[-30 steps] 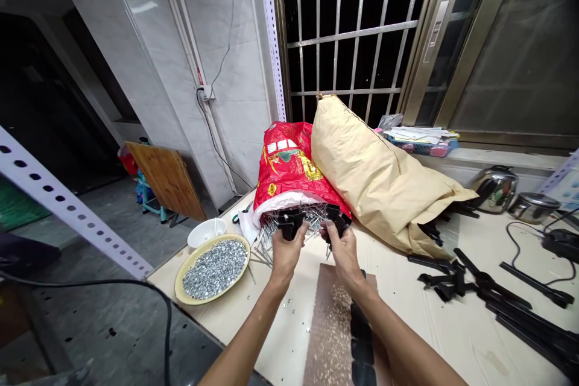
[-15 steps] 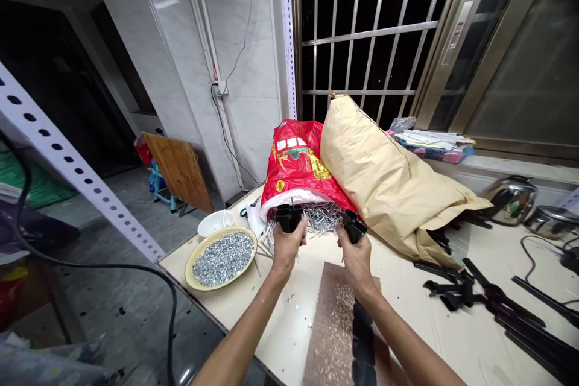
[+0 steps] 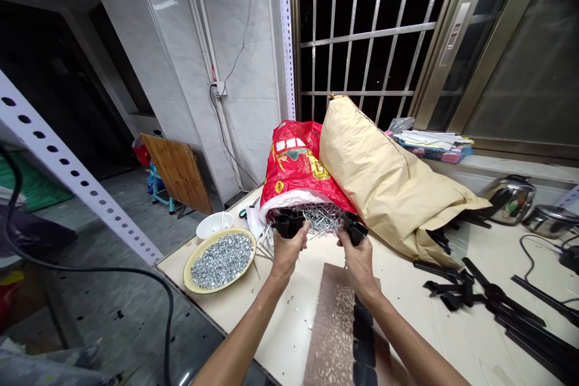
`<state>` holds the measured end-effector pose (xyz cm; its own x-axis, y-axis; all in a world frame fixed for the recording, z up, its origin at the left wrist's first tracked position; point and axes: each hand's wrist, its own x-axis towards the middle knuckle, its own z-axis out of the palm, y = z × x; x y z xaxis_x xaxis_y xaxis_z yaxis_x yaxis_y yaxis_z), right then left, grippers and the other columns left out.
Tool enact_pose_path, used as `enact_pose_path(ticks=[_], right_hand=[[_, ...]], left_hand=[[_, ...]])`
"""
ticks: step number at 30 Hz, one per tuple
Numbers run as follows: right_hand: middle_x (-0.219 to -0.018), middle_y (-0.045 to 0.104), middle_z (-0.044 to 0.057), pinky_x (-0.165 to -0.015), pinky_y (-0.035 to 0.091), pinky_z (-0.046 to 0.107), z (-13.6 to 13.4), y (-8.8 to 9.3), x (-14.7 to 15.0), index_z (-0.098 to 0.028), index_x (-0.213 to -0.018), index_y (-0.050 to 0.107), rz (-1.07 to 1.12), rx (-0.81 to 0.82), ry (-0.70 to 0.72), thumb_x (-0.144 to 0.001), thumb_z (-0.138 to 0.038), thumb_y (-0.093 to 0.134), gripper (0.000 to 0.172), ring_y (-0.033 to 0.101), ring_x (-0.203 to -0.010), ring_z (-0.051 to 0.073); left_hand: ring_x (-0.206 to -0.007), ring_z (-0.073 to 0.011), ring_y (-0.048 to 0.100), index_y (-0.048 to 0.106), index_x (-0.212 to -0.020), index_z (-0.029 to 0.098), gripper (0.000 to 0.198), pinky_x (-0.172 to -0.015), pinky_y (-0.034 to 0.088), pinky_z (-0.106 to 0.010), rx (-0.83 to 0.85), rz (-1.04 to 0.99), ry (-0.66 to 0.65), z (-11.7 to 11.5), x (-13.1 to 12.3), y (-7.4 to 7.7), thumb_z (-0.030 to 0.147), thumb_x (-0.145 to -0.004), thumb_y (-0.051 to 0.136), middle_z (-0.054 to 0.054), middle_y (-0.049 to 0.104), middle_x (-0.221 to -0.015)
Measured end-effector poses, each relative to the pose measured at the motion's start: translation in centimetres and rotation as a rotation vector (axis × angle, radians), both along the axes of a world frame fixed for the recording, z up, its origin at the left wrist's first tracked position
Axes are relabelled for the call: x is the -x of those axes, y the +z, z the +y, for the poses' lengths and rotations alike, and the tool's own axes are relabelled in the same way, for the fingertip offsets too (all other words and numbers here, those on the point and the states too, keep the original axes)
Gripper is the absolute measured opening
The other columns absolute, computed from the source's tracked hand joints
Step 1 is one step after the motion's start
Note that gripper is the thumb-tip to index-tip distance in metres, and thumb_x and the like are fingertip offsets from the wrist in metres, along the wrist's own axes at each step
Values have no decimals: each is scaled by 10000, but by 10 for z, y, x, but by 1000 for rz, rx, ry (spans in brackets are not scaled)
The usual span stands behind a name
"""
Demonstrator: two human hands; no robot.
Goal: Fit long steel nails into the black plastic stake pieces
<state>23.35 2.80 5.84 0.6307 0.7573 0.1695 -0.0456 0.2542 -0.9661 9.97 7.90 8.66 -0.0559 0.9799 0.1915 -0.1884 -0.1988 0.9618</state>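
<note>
My left hand (image 3: 288,252) is closed around a black plastic piece (image 3: 288,223) in front of the red bag's mouth. A second black plastic piece (image 3: 354,228) is gripped in my right hand (image 3: 358,256), a short way to the right. Just behind both hands, metal pins or nails (image 3: 322,217) spill from the red bag (image 3: 296,160). The exact shape of the black pieces is partly covered by my fingers. Below my right forearm lies a brown board (image 3: 332,325) with pale specks and a row of black blocks (image 3: 363,338) along it.
A yellow bowl (image 3: 187,274) of small metal parts and a white bowl (image 3: 212,226) stand at the left edge. A big tan paper sack (image 3: 380,169) leans behind my right hand. Black bars (image 3: 493,298), a kettle (image 3: 511,199) and a pot (image 3: 552,220) are at right.
My left hand and its black piece have dipped and tilted slightly. The right hand stays nearly in place, and the view has shifted a little.
</note>
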Motion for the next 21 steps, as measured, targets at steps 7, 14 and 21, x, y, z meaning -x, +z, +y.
enact_pose_path(ticks=[7, 14, 21], right_hand=[[-614, 537, -14, -548, 406, 250, -2, -4, -8, -142, -820, 599, -32, 25, -13, -717, -469, 637, 345, 481, -569, 120], [-696, 573, 9, -559, 424, 254, 1, -11, -10, -131, -923, 613, 1, -15, 15, -723, -458, 634, 384, 489, -588, 119], [-674, 578, -8, -567, 446, 248, 1, -6, -10, -161, -857, 603, 142, -75, 37, -698, -450, 670, 336, 512, -576, 108]], left_hand=[[-301, -43, 351, 533, -619, 141, 331, -311, 301, -183, 29, 22, -42, -2, -8, 0, 415, -603, 719, 74, 428, -408], [-316, -57, 382, 536, -591, 145, 321, -327, 329, -189, 24, 80, -14, -9, -1, 0, 411, -607, 715, 65, 439, -399], [-372, -71, 461, 602, -681, 122, 301, -383, 394, -191, 42, 72, -108, -15, -6, 1, 396, -625, 715, 32, 520, -461]])
